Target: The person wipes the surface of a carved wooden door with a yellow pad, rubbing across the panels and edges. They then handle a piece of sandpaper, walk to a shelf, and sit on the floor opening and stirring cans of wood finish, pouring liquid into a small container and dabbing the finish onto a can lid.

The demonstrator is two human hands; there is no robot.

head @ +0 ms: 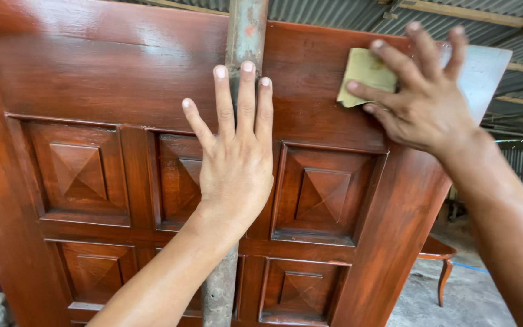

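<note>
Packages: none in view.
Labels: none seen on door panel or post.
Signs: none.
Screens: none.
Far bkgd, right edge: dim and small, can't tell for sure, prob. nothing there either.

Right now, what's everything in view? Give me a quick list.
wooden door: one, glossy red-brown, raised square panels, standing tilted across most of the view
post: one, grey and worn, upright in front of the door
sandpaper piece: one, tan, against the door's upper right
curved-leg table: one, red-brown, on the floor at lower right
corrugated roof: grey, overhead
left hand: flat, fingers spread, pressed over the post and door
right hand: fingers pressing the sandpaper piece to the door
</note>
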